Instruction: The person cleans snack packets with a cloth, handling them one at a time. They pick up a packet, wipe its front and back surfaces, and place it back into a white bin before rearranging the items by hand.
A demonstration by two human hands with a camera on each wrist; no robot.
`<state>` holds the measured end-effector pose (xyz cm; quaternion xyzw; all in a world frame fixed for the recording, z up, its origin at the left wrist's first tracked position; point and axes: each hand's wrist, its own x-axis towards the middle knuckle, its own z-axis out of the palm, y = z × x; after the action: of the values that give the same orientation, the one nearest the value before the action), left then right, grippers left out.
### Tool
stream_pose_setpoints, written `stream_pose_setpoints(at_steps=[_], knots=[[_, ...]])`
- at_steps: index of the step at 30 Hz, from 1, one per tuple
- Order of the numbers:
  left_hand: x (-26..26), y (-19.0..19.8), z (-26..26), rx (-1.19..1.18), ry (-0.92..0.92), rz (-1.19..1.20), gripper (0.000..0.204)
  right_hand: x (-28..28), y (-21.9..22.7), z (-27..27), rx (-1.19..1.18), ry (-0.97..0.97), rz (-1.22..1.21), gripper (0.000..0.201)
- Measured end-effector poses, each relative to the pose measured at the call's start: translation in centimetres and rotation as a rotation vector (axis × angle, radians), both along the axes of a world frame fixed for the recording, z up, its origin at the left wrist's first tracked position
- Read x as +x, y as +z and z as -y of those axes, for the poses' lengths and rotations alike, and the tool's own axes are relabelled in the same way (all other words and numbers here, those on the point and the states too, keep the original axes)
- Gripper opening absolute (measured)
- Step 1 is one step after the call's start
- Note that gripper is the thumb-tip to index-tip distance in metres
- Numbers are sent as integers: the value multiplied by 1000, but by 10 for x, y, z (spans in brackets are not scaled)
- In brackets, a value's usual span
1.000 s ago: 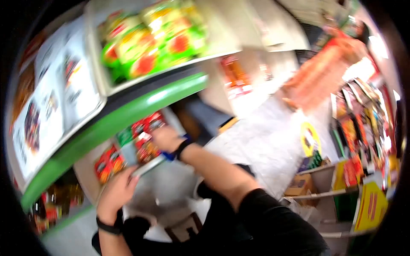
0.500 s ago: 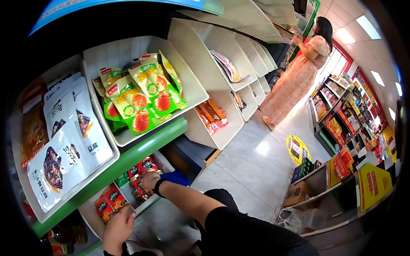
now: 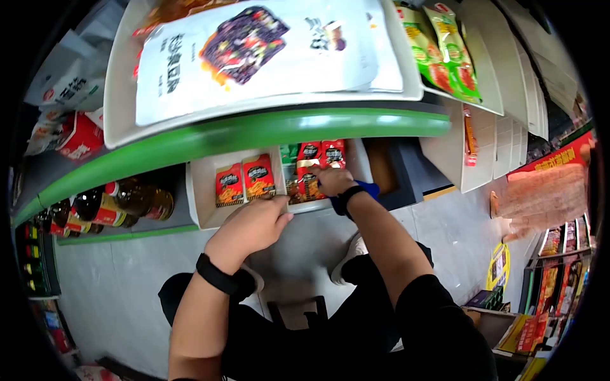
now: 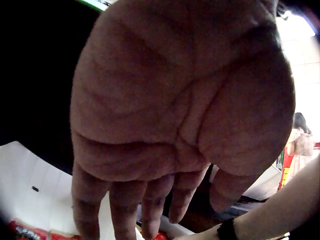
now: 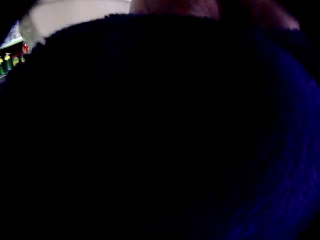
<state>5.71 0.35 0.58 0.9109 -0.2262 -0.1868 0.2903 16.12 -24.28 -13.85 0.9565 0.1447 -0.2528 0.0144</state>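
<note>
Under the green shelf edge, a white bin [image 3: 202, 219] holds red snack packets [image 3: 258, 176]. More red packets [image 3: 310, 154] and a green packet [image 3: 289, 153] lie in the adjoining section on the right. My right hand [image 3: 335, 182] reaches over those packets, its fingertips right at them. A blue cloth [image 3: 368, 188] bunches under this hand, which grips it; in the right wrist view the dark blue cloth [image 5: 295, 165] fills most of the picture and hides the fingers. My left hand [image 3: 251, 225] is at the bin's front edge, palm bare and fingers extended in the left wrist view.
Above, a white tray [image 3: 114, 124] of large white packets overhangs the green shelf edge [image 3: 254, 130]. Dark bottles [image 3: 143, 198] stand at the lower left. Bins with green-and-yellow bags [image 3: 438, 54] are on the right. A person in a long dress [image 3: 546, 200] stands farther right.
The head view has swung left and down, bringing the bin to the middle. The right hand stays at the red packets with the cloth; the left hand stays by the bin's front edge.
</note>
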Motion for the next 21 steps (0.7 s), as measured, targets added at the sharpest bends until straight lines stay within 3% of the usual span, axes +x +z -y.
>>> stream_pose_setpoints(at_steps=[4, 8, 9, 12, 14, 18, 21], knots=[[1, 0, 1, -10, -13, 28, 26, 1, -2, 0, 5, 77, -82, 69], [1, 2, 1, -7, -12, 9, 28, 5, 0, 2, 55, 46, -105, 51], [3, 4, 1, 11, -14, 1, 29, 4, 16, -3, 31, 31, -109, 38], [5, -7, 1, -44, -1, 58, 33, 2, 16, 9, 122, 69, 65, 33], [8, -8, 2, -27, 19, 42, 35, 6, 21, 18, 198, 29, 123, 32], [11, 2, 4, -5, 109, -7, 36, -9, 79, 29, 426, -93, 274, 31], [12, -1, 10, -183, 241, 79, 37, -30, 111, 38, 707, -224, 342, 25]])
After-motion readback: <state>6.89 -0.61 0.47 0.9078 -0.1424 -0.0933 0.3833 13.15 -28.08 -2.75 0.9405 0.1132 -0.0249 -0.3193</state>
